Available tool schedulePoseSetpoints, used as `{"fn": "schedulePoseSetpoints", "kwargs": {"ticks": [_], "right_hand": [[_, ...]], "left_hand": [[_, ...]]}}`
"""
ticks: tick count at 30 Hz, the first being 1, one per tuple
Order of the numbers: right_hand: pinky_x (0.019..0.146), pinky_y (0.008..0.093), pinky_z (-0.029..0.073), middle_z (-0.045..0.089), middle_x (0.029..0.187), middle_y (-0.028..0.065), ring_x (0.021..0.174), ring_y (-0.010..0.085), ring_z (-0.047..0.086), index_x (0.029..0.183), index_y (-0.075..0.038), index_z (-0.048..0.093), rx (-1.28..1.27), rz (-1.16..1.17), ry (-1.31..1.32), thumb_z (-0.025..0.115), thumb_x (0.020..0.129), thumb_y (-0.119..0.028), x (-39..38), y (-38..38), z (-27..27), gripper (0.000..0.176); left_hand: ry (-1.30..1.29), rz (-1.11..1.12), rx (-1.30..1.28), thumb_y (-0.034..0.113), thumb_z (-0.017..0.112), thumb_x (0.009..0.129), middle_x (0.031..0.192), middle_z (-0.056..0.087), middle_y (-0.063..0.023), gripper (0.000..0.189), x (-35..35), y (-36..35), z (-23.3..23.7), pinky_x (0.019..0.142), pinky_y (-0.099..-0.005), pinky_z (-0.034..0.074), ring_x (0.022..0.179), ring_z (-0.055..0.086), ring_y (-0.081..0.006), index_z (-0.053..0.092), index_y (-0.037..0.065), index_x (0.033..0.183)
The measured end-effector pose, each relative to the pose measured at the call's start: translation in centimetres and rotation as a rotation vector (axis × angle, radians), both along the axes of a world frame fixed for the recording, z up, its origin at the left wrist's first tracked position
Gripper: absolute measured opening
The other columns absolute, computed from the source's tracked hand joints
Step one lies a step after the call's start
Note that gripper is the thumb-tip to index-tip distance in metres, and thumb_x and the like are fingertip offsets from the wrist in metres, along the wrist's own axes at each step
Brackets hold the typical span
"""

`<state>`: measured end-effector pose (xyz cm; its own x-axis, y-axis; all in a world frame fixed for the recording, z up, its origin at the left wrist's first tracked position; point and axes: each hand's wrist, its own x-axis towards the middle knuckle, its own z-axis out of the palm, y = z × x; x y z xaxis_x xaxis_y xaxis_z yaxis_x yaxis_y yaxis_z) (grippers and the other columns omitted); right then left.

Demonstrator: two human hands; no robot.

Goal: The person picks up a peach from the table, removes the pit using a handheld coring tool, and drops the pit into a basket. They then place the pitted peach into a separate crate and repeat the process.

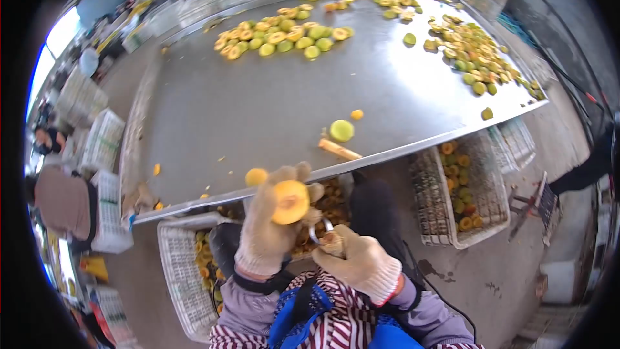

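My left hand [268, 220], in a cream knit glove, holds a peach half [290, 201] with its orange-yellow cut face showing. Close beside it, my gloved right hand [361, 262] is closed around the handle of a pitting knife [314, 229] with a curved metal blade. The blade is just below the peach half, apart from it as far as I can tell. Near my left fingertips, a yellow peach piece [256, 177] lies at the table's front edge. A green-skinned peach [341, 130] and a light wooden stick-like piece [339, 149] rest farther right.
The metal table [194, 123] carries heaps of peach halves [278, 35] at the back and more halves [475, 58] at the right. White crates of fruit stand below, one left [174, 252], one right [429, 220]. A seated person [64, 200] is at far left.
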<state>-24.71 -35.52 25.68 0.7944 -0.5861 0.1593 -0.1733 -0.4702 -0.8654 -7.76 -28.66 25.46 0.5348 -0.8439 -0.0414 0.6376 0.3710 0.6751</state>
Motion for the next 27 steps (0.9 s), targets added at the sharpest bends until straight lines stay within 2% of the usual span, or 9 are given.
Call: {"fn": "schedulePoseSetpoints", "kwargs": {"ticks": [2,5,14,15,17,20,21,23,27], "right_hand": [[0.050,0.0393,0.051,0.060,0.064,0.0108,0.055,0.0319,0.064,0.090,-0.005,0.059,0.076,-0.003,0.080,0.077,0.086,-0.022,0.2,0.2,0.9,0.026],[0.051,0.0377,0.051,0.060,0.067,0.0100,0.055,0.0309,0.064,0.090,-0.005,0.059,-0.074,0.055,0.061,0.077,0.085,-0.019,0.2,0.1,2.3,0.023],[0.051,0.0369,0.053,0.062,0.072,0.0100,0.057,0.0304,0.065,0.099,-0.004,0.062,-0.041,0.040,-0.014,0.075,0.086,-0.016,0.3,0.5,1.6,0.022],[0.059,0.0353,0.055,0.067,0.077,0.0119,0.064,0.0255,0.069,0.106,-0.001,0.062,0.015,0.069,0.029,0.075,0.087,-0.016,0.2,0.6,1.8,0.027],[0.066,0.0337,0.056,0.071,0.083,0.0137,0.071,0.0207,0.072,0.113,0.001,0.061,0.074,0.097,0.071,0.075,0.088,-0.017,0.1,0.8,2.3,0.033],[0.059,0.0364,0.055,0.067,0.079,0.0132,0.067,0.0302,0.069,0.105,-0.002,0.063,0.287,0.093,0.037,0.073,0.090,-0.018,0.0,1.0,2.6,0.024],[0.061,0.0364,0.055,0.068,0.080,0.0139,0.069,0.0290,0.070,0.107,-0.002,0.063,0.385,0.110,0.078,0.072,0.090,-0.019,-0.1,0.9,2.3,0.025],[0.063,0.0363,0.056,0.070,0.082,0.0145,0.071,0.0278,0.071,0.109,-0.002,0.063,0.487,0.124,0.120,0.071,0.091,-0.020,-0.3,1.0,1.8,0.027],[0.064,0.0353,0.056,0.071,0.081,0.0147,0.071,0.0263,0.072,0.111,0.000,0.063,0.515,0.073,0.031,0.072,0.091,-0.018,-0.1,1.6,1.7,0.029]], "left_hand": [[0.016,0.018,-0.037,0.051,0.060,0.098,0.141,0.055,-0.0194,0.055,-0.5,0.2,-0.2,0.084,-0.0507,0.061,0.115,0.064,-0.0378,0.059,0.006,0.128],[0.025,0.055,0.020,0.048,0.059,0.100,0.143,0.054,-0.0175,0.051,-2.0,0.6,0.4,0.087,-0.0482,0.060,0.116,0.064,-0.0354,0.059,0.006,0.129],[-0.136,0.142,0.052,0.051,0.052,0.102,0.150,0.046,-0.0191,0.055,-5.1,0.8,1.4,0.096,-0.0451,0.056,0.116,0.064,-0.0321,0.051,0.008,0.137],[-0.136,0.142,0.058,0.051,0.052,0.102,0.150,0.046,-0.0191,0.055,-5.3,0.7,1.5,0.096,-0.0451,0.056,0.116,0.064,-0.0321,0.051,0.008,0.137],[-0.259,0.204,0.054,0.050,0.053,0.102,0.148,0.048,-0.0193,0.053,-5.7,0.7,1.5,0.095,-0.0428,0.057,0.112,0.066,-0.0299,0.052,0.009,0.136],[-0.343,0.248,-0.029,0.034,0.057,0.104,0.136,0.058,-0.0173,0.046,-5.9,0.8,1.4,0.091,-0.0379,0.057,0.107,0.066,-0.0254,0.054,0.001,0.136],[-0.343,0.248,-0.030,0.034,0.057,0.104,0.136,0.058,-0.0173,0.046,-5.4,1.0,1.6,0.091,-0.0379,0.057,0.107,0.066,-0.0254,0.054,0.001,0.136],[-0.224,-0.021,0.118,0.034,0.058,0.104,0.124,0.065,-0.0177,0.045,-3.7,1.7,2.3,0.088,-0.0377,0.058,0.101,0.068,-0.0239,0.056,0.000,0.134],[-0.193,-0.004,0.095,0.040,0.059,0.103,0.118,0.067,-0.0174,0.049,-4.5,1.1,3.2,0.087,-0.0392,0.059,0.099,0.069,-0.0246,0.058,0.001,0.131]]}}
